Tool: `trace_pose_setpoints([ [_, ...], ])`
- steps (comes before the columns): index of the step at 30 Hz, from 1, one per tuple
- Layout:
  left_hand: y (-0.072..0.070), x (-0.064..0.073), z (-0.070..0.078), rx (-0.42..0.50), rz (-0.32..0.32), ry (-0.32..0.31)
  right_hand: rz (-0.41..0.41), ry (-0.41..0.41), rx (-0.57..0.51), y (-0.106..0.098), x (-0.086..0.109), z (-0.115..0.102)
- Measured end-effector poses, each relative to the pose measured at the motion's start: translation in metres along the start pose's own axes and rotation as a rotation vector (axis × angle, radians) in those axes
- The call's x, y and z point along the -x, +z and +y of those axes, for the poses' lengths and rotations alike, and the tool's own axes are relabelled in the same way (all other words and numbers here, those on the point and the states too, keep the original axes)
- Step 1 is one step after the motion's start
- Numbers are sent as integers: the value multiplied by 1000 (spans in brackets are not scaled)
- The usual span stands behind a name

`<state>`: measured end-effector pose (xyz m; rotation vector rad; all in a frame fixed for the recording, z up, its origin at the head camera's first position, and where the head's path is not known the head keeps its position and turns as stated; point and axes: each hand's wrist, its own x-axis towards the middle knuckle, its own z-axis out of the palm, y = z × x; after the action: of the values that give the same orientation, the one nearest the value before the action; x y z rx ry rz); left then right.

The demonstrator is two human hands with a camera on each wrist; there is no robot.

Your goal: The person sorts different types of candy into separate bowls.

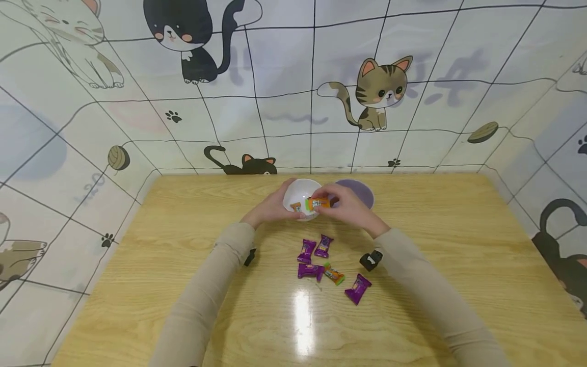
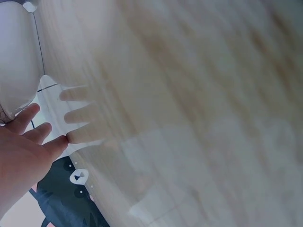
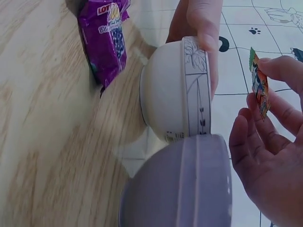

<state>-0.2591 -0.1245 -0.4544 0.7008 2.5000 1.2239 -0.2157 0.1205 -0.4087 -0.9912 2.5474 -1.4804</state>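
My left hand (image 1: 272,207) grips the white bowl (image 1: 298,191) at its left side, with the thumb at the near rim; the right wrist view shows a patterned band under that rim. Over the bowl's opening, my right hand (image 1: 352,208) pinches an orange wrapped candy (image 1: 318,203) with green ends between thumb and fingers. Inside the bowl lies another orange wrapped candy (image 1: 296,207). A lavender bowl (image 1: 359,191) stands right beside the white one, partly hidden behind my right hand. In the left wrist view, the left hand's fingers (image 2: 35,127) spread beside the white bowl (image 2: 19,56).
Nearer on the wooden table (image 1: 183,295) lie several purple wrapped candies (image 1: 311,270) and one orange wrapped candy (image 1: 334,274). A cloth printed with cats (image 1: 284,117) hangs behind the table's back edge and along both sides.
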Motion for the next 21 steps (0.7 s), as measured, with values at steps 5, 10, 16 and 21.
trace_pose_setpoints([
  [5,1,-1,2,-4,-8,-3,6,23,20,4,-5,2],
  [10,1,-2,1,-18,-6,-19,16,51,7,6,-12,-2],
  [16,1,-1,2,-22,-11,-33,17,71,-10,9,-19,-3],
  [21,0,-2,2,-22,-10,-25,13,74,-2,10,-19,1],
])
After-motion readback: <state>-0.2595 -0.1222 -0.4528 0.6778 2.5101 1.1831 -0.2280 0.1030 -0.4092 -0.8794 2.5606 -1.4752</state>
